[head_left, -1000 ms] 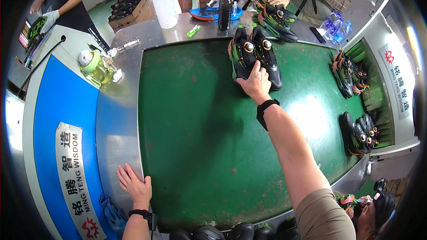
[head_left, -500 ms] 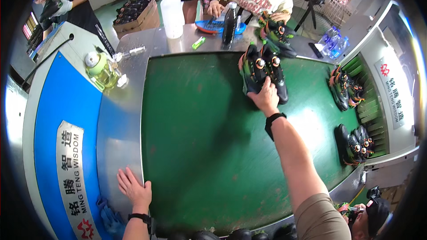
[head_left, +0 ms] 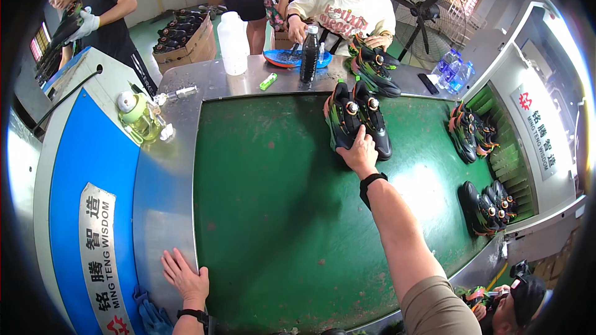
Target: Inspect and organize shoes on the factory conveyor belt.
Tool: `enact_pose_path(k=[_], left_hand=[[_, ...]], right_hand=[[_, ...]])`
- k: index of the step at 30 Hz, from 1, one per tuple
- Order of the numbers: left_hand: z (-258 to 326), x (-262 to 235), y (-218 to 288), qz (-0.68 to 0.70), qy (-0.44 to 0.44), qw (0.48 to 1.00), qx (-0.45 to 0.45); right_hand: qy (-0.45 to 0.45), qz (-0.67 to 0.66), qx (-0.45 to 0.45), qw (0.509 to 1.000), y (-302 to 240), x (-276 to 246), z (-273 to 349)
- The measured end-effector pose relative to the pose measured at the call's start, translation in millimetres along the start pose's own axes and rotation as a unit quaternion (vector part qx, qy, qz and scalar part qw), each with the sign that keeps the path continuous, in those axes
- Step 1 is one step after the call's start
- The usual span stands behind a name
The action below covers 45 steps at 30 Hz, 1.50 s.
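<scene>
Head view: the left hand (head_left: 185,278) lies flat and open on the metal rim (head_left: 162,211) at the near left edge of the green conveyor belt (head_left: 273,211), holding nothing. Farther along that rim stand a yellow-green bottle (head_left: 138,115) and a white jug (head_left: 233,35). The right hand (head_left: 359,152) reaches to the belt's far edge, fingers closed over the heels of a pair of black sneakers (head_left: 357,119) with green and orange trim lying side by side. Gripped only at the heels, one shoe could slip free and the pair split. The dark bottle (head_left: 309,54) just beyond the toes could be knocked if the shoes are pushed forward. More pairs (head_left: 472,131) sit along the right edge.
</scene>
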<state>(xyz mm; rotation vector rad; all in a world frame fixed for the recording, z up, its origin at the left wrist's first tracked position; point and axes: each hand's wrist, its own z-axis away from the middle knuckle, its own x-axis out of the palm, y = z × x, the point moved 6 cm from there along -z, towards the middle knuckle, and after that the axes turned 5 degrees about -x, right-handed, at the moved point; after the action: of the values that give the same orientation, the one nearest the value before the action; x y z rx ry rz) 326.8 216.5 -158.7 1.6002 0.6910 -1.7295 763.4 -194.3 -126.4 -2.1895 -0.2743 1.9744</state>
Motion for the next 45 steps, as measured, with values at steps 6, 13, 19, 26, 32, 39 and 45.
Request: enact_pose_path(k=[6,13,19,26,32,39,45], left_hand=[[-0.1,-2.1,-4.9,-0.006,0.026,1.0,0.006],[-4.6,6.5,-3.3,-0.022,0.029,0.999,0.014],[-5.3,12.0,-20.2,-0.039,0.05,0.998,0.029],[-11.2,16.9,-24.4,-0.059,0.054,0.996,0.033],[-12.2,17.4,-27.5,-0.071,0.071,0.993,0.064],[-9.2,13.7,-16.6,-0.059,0.068,0.994,0.069],[-8.1,8.9,-11.7,-0.041,0.056,0.997,0.028]], right_hand=[[-0.015,0.015,0.024,0.999,-6.5,-7.4,-1.4],[0.01,0.019,0.042,0.999,23.9,-16.2,-5.7],[0.033,0.023,0.053,0.998,60.1,-22.4,-11.8],[0.065,0.044,0.095,0.992,187.7,-45.5,-27.4],[0.098,0.117,0.113,0.982,307.8,-67.9,-37.0],[0.064,0.193,0.265,0.943,342.4,-67.0,-19.6],[0.037,0.173,0.079,0.981,261.0,-102.6,-1.0]])
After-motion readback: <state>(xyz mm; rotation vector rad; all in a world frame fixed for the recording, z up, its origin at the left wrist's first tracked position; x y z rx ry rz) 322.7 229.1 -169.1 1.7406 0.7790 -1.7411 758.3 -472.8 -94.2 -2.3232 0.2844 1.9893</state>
